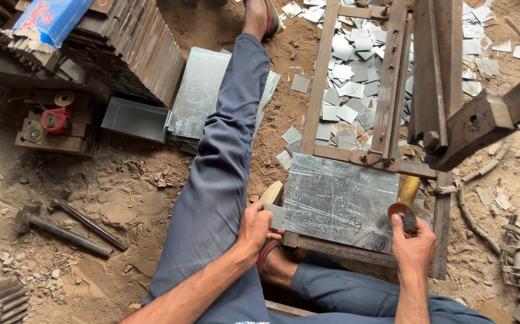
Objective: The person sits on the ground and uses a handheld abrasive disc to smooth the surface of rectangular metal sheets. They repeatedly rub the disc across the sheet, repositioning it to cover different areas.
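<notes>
Head view: left hand (254,227) grip closed on small metal piece (276,215); right hand (413,243) pinches round disc (402,214) beside galvanized sheet (338,201), positioning step.

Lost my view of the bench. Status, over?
Left hand grips sheet's left edge. Right hand pinches small round disc at right edge. Nothing on sheet.

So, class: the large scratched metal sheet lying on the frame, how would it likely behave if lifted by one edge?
The metal sheet looks thin and flat, so it would probably flex or wobble rather than stay rigid. Its cut edges look sharp, so sliding it risks cuts. It seems fairly light: the left hand steadies its edge alone.
</notes>
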